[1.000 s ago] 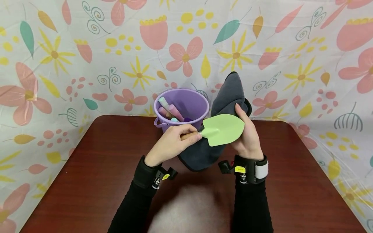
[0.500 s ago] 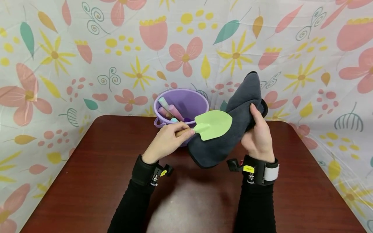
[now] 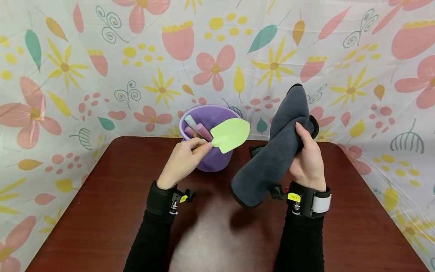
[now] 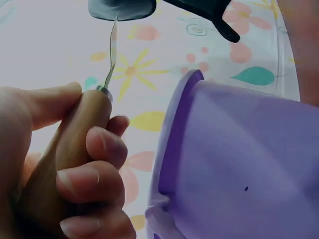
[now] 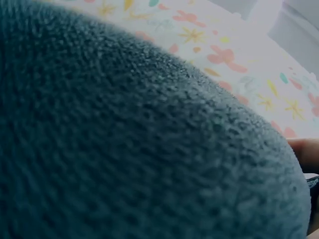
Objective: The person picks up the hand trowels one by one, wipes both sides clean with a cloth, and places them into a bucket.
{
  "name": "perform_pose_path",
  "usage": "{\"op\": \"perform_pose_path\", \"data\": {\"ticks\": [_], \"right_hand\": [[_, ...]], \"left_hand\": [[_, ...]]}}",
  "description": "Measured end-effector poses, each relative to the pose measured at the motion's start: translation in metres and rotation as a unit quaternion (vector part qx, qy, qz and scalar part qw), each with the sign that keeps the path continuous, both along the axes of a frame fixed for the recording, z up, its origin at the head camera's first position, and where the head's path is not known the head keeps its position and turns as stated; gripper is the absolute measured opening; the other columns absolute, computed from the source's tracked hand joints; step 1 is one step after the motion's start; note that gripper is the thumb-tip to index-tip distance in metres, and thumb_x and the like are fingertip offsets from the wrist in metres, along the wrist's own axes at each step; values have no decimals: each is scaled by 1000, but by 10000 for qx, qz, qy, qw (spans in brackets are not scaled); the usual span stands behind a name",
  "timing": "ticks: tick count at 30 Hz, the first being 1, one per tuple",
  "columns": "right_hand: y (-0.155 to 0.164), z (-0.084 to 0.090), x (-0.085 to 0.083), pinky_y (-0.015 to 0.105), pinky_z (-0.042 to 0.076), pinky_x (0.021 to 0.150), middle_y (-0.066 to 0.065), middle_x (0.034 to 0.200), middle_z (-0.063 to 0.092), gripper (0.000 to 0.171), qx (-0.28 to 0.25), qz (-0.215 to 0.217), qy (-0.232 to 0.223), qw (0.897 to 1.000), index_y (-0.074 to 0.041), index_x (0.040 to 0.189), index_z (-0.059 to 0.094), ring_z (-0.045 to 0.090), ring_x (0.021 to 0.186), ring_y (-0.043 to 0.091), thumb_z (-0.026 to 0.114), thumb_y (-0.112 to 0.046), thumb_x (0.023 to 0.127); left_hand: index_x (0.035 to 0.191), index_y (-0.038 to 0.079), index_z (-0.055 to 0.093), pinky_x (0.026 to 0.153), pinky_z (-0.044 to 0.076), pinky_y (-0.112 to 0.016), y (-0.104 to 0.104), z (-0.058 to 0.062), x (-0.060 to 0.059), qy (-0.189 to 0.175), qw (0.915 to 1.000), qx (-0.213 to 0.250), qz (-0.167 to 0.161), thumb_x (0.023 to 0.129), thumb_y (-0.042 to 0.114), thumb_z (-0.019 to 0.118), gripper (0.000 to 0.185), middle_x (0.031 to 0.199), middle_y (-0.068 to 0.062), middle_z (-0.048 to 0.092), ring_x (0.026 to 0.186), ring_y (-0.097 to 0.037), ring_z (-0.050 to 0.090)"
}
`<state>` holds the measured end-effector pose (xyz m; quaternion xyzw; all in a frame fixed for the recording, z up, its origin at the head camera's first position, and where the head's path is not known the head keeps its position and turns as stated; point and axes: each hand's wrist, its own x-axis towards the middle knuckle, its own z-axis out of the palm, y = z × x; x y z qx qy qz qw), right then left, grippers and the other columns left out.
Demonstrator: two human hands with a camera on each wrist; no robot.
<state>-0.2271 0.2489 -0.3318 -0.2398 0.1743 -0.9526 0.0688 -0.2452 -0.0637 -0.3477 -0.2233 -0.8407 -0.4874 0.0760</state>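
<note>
My left hand (image 3: 180,162) grips a garden trowel (image 3: 232,134) by its wooden handle. The flat light-green blade points right and overlaps the mouth of a purple bucket (image 3: 213,162) in the head view. From the left wrist, curled fingers wrap the handle (image 4: 82,129), with the bucket close beside it on the right. A thick dark grey cloth (image 3: 268,166) with black edging hangs twisted from my right hand (image 3: 309,162), thumb on its front and the other fingers mostly hidden behind. Up close, this cloth (image 5: 139,129) fills most of the right wrist view.
Pink and mint stick-like pieces (image 3: 204,131) stand in the bucket, at the table's back edge. The dark red-brown table (image 3: 102,211) stretches out on both sides. A flower-printed curtain (image 3: 136,56) hangs right behind it.
The trowel, held in my left hand, has moved left off the cloth and over the bucket. My right hand has carried the cloth to the right, apart from the trowel.
</note>
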Motion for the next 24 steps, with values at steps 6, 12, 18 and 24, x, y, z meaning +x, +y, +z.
{"op": "perform_pose_path", "data": {"ticks": [6, 12, 18, 24], "right_hand": [[-3, 8, -7, 31, 50, 83, 13, 120, 51, 31, 969, -867, -158, 9914, 0, 136, 41, 59, 97, 24, 40, -6, 105], [0, 20, -15, 29, 52, 80, 11, 119, 49, 41, 2656, -1497, -525, 9510, -1, 138, 35, 62, 92, 19, 51, -14, 103], [0, 32, -30, 29, 53, 75, 7, 104, 54, 46, 4066, -1653, -923, 8938, -1, 131, 40, 63, 81, 17, 61, -25, 98], [1, 26, -45, 30, 53, 65, 4, 86, 58, 40, 4918, -1674, -1053, 8479, -1, 118, 47, 61, 69, 17, 63, -30, 97]], "left_hand": [[102, 18, 71, 60, 36, -33, -3, -2, -8, -37, 9995, -39, 310, 96, 48, 58, 33, 70, 1, 50, 63, -15, 45], [81, 16, 68, 50, 25, -30, 3, 13, -28, 153, 9936, -816, 761, 98, 44, 55, 35, 58, 3, 34, 50, -16, 36], [58, 20, 55, 46, 20, -29, 8, 31, -47, 341, 9717, -2081, 1061, 97, 41, 55, 44, 50, 4, 36, 48, -17, 36], [57, 15, 47, 59, 40, -38, 13, 47, -66, 137, 9341, -3410, 1049, 97, 40, 55, 48, 54, 2, 42, 61, -17, 51]]}}
